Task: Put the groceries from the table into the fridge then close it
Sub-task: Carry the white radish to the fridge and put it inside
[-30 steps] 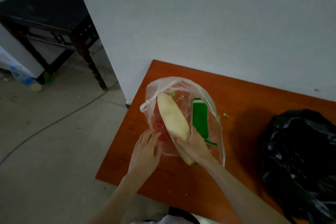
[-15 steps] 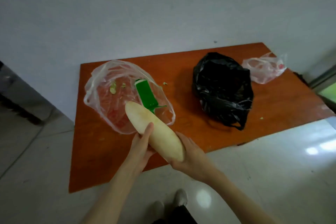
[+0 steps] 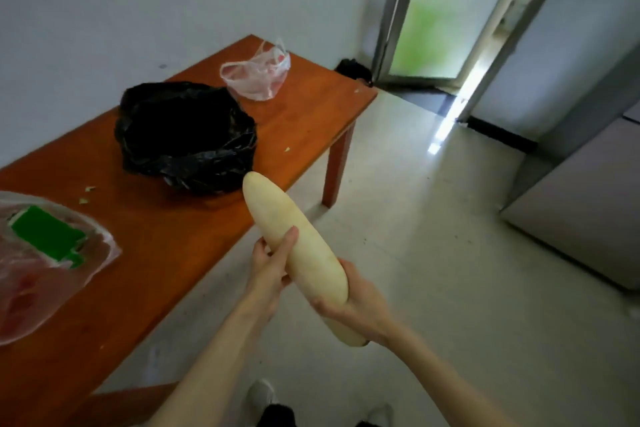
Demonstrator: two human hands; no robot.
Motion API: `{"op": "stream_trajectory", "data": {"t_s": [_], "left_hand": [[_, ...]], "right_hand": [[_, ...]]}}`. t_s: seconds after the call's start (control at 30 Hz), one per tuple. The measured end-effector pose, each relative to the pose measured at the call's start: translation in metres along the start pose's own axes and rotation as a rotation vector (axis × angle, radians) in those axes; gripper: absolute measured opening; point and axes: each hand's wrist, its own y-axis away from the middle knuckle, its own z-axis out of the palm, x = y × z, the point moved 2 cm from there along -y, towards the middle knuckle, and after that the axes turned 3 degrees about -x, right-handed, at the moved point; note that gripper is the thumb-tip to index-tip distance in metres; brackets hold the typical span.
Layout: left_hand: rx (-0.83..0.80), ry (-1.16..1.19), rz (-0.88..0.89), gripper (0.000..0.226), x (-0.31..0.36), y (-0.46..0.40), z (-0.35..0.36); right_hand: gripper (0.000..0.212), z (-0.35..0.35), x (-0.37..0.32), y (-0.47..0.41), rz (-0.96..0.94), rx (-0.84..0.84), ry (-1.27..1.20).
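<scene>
1. Head view: long pale cream white radish (image 3: 297, 253) held in the air off the table edge; right hand (image 3: 360, 305) grips its thick near end, left hand (image 3: 268, 265) clasps mid-length.
2. Likely heavy, stiff, smooth-skinned; two-point hold suits it.
3. Left of the hands: clear plastic bag (image 3: 52, 270) holding a green flat packet (image 3: 48, 236).
4. Beyond the hands: crumpled black plastic bag (image 3: 183, 135), contents hidden.

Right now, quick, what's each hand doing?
Left hand: grip closed around the middle of the pale long vegetable.
Right hand: grip closed around its lower end.
</scene>
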Motion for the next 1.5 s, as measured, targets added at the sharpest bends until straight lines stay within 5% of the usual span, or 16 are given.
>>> {"op": "stream_trajectory", "data": {"t_s": [0.3,0.6,0.73,0.97,1.07,1.17,1.5], "left_hand": [[-0.190,-0.174,-0.134,0.062,-0.114,0.016,0.215],[-0.492,-0.387,-0.241,0.083,-0.177,0.012,0.381],[-0.600,-0.456,-0.260,0.072,-0.198,-0.008,0.460],[-0.779,-0.517,-0.275,0.064,-0.223,-0.058,0.622],[-0.846,-0.546,-0.297,0.084,-0.227,-0.073,0.686],[-0.898,-0.584,-0.289,0.079,-0.231,-0.080,0.743],[-1.004,-0.624,-0.129,0.074,-0.232,-0.083,0.938]], "right_hand": [[0.074,-0.131,0.174,0.111,0.256,0.117,-0.177],[0.075,-0.229,0.276,0.180,0.393,0.362,-0.383],[0.081,-0.276,0.320,0.185,0.452,0.464,-0.444],[0.080,-0.395,0.390,0.179,0.521,0.659,-0.510],[0.078,-0.445,0.409,0.180,0.533,0.732,-0.515],[0.077,-0.483,0.430,0.181,0.544,0.801,-0.558],[0.078,-0.637,0.501,0.194,0.475,1.027,-0.602]]}}
